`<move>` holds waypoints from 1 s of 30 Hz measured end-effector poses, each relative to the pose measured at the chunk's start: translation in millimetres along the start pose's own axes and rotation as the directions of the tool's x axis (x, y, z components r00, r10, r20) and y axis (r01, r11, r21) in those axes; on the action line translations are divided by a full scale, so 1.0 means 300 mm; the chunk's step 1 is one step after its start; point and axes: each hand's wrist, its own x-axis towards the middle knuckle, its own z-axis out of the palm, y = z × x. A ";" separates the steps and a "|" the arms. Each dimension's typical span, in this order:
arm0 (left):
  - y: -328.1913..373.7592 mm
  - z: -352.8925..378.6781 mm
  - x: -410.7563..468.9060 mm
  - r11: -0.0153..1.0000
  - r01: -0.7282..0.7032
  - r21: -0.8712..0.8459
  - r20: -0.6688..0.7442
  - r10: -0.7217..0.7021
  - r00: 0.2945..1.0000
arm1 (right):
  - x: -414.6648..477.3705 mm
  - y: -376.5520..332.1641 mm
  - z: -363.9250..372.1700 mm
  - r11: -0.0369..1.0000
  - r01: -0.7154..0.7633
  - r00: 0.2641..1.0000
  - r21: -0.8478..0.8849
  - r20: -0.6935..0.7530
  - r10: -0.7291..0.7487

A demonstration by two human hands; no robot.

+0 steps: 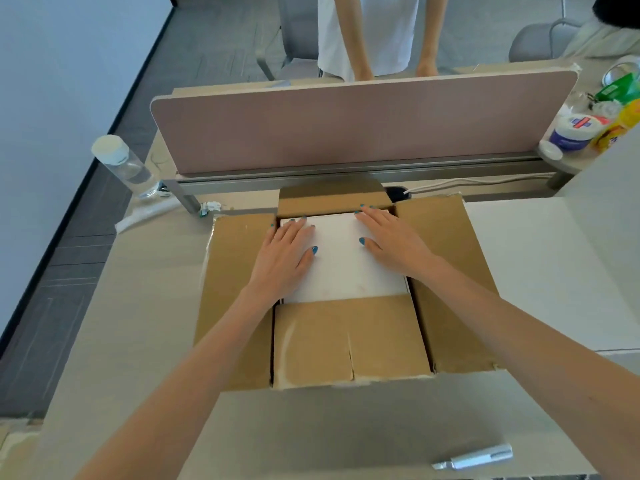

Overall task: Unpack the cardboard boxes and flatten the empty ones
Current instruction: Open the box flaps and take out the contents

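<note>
Open cardboard box [446, 271] at the middle of the worktop [138, 323], its four flaps folded outward. Inside lies a flat white package [343, 268] that fills the opening. My left hand [287, 252] rests flat on its left part, fingers straight and reaching the far left corner. My right hand [393, 237] lies flat on its right part, fingertips at the far edge beside the far flap. Both hands are released, grasping nothing. A utility knife [474, 457] lies on the worktop near me, well apart from the box. A clear bottle [121, 164] stands at the far left, near the pink divider panel [346, 123].
</note>
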 end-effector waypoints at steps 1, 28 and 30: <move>0.012 -0.002 -0.034 1.000 -0.020 -0.006 0.011 0.020 1.000 | -0.034 -0.009 0.006 1.000 0.001 1.000 0.016 0.003 -0.001; 0.287 -0.388 -0.517 0.880 0.189 -0.436 0.097 -0.163 0.982 | -0.545 -0.250 -0.290 0.911 0.070 0.975 0.407 0.166 -0.149; 0.296 -0.387 -0.561 0.837 0.245 -0.489 0.204 -0.164 0.965 | -0.586 -0.255 -0.283 0.914 0.045 0.952 0.403 0.259 -0.161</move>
